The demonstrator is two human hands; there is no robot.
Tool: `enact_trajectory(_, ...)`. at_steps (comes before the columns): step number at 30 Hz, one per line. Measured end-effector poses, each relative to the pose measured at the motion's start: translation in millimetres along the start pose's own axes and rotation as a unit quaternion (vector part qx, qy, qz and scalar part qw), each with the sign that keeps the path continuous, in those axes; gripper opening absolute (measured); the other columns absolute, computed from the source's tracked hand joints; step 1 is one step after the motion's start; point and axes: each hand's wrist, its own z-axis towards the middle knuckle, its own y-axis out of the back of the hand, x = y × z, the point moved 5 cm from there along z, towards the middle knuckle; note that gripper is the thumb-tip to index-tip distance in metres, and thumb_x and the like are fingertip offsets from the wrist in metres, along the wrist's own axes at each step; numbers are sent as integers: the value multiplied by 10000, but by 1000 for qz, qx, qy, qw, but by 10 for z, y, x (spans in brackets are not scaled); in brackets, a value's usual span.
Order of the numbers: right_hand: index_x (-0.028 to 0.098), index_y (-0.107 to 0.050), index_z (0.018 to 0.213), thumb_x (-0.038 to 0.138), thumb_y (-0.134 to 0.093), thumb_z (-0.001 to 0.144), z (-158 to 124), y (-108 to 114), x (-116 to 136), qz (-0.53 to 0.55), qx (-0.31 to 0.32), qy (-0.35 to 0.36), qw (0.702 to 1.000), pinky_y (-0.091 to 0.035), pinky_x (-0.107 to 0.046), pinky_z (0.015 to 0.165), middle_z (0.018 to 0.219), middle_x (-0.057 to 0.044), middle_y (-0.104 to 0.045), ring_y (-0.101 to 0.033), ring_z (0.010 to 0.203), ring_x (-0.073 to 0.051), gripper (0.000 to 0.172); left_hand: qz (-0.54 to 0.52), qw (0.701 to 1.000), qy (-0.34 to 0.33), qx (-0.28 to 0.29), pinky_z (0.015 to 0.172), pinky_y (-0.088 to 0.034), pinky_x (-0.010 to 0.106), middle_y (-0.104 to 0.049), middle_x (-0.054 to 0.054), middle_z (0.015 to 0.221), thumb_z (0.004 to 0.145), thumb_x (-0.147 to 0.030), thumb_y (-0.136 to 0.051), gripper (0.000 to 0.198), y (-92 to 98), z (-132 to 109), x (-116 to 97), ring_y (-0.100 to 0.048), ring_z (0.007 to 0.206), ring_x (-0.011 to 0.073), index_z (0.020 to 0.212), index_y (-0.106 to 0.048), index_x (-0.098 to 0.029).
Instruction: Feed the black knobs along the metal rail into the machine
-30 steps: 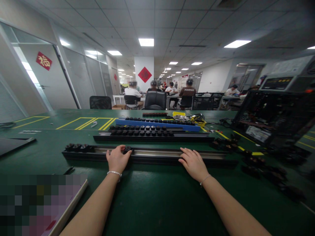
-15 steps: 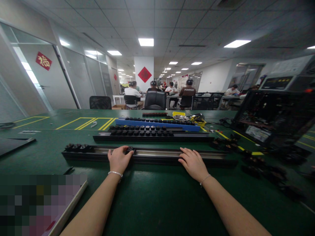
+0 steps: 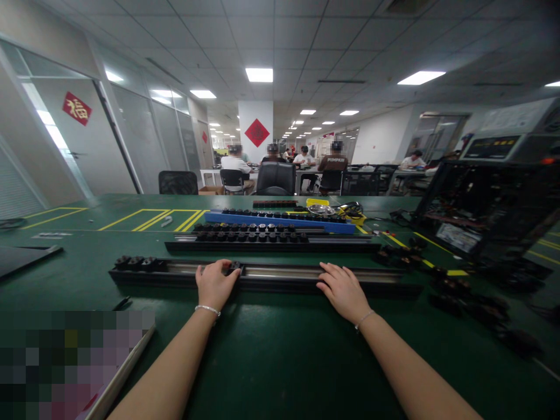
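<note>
Resting on a long black rail (image 3: 280,279) that lies across the green table (image 3: 271,350) toward its near edge, both hands touch it. The left hand (image 3: 215,284) has its fingers (image 3: 227,269) curled narrowly around a small black piece (image 3: 233,268) seated in the rail's groove. The right hand (image 3: 343,290) lies flat, fingers spread, holding nothing. More black pieces (image 3: 137,263) sit at the rail's left end.

rail (image 3: 280,273): black, glossy metal groove | mat (image 3: 271,350): matt green, probably rubber
</note>
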Motion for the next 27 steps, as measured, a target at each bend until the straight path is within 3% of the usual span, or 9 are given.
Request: enact_trajectory(27,260,-637,929,401,-371,894,-1,-23,-11,-3,-5,4,1000,-284,-446,1010,1290,-21,-531,-437,1205,-208,303,-28,999,-37,11,1048,-200,461,-693,28,917,737,-443,-573,263,-41,-27,-73,-595,955,221,872,-622,-223)
